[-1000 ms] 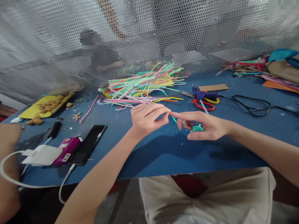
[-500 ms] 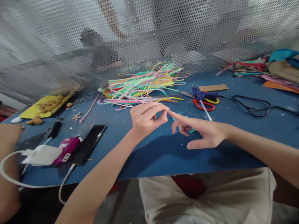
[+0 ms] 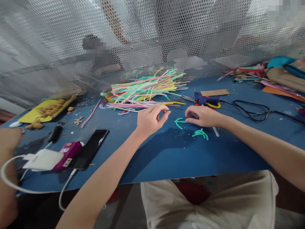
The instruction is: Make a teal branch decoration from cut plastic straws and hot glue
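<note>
My left hand (image 3: 151,121) is raised above the blue table, its thumb and forefinger curled together. Anything between those fingertips is too small to make out. To its right, my right hand (image 3: 205,116) reaches down with thumb and fingers closed at the end of a small branched green pipe cleaner piece (image 3: 179,122). Just below that hand lies a second bunch of short green pipe cleaner pieces (image 3: 200,134). Behind my right hand rests a blue glue gun (image 3: 202,98), its clear glue stick (image 3: 215,131) partly hidden by my wrist.
Many coloured pipe cleaners (image 3: 147,89) are piled at the back, before a perforated metal screen (image 3: 143,41). Left are a phone (image 3: 91,148), a purple power block (image 3: 68,156) and a yellow tray (image 3: 32,112). Scissors (image 3: 213,105), cardboard (image 3: 214,92) and a black cord (image 3: 250,111) lie right. Another person's arm (image 3: 8,165) shows far left.
My right hand has drawn away from my left fingertips and closed at the branched green piece. The second green bunch is now uncovered. My left hand has moved slightly.
</note>
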Tool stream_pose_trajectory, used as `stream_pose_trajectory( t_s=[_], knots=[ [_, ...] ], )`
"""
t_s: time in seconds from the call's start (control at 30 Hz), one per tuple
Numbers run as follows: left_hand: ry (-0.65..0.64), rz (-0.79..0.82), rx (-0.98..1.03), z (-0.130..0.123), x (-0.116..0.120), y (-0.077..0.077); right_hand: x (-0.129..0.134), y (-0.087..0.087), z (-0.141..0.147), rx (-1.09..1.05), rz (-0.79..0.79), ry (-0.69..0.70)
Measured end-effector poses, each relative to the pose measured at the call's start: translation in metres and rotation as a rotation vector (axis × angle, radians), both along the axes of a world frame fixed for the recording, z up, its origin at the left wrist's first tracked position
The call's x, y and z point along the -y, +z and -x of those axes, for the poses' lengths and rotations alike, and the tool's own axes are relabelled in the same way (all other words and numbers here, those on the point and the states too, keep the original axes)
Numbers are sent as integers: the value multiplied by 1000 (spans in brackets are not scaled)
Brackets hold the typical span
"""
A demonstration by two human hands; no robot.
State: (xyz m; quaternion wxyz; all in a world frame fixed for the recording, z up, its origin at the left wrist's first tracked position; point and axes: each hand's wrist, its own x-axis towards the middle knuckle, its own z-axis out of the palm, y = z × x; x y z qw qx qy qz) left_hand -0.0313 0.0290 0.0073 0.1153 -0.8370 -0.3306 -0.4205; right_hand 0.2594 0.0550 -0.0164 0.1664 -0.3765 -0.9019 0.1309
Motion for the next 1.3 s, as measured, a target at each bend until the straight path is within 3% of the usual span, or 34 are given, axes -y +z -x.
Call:
stream_pose_trajectory(
  t_s=[0.17, 0.3, 0.37, 0.43, 0.5, 0.6, 0.67, 0.87, 1.03, 1.3],
  knots=[
    [69, 101, -51, -4, 1, -6, 9, -9, 15, 76, -47, -3],
    [217, 243, -32, -9, 5, -7, 8, -7, 12, 44, -92, -151],
    [227, 328, -11, -12, 8, -6, 7, -1, 8, -42, -128, -239],
    [170, 441, 54, -16, 10, -7, 8, 5, 6, -149, -186, -308],
    [49, 656, 209, -20, 10, -9, 13, 11, 8, -250, -263, -337],
    [-149, 1025, 530, -26, 10, -15, 24, 15, 15, -309, -384, -313],
    [-193, 1118, 691, -30, 10, -19, 31, 15, 20, -317, -440, -280],
    [-215, 1030, 830, -37, 13, -21, 36, 12, 24, -312, -502, -176],
    [-179, 970, 859, -37, 12, -22, 38, 12, 29, -384, -467, -176],
    [-209, 967, 910, -41, 13, -22, 34, 4, 37, -582, 115, -52]
  ],
)
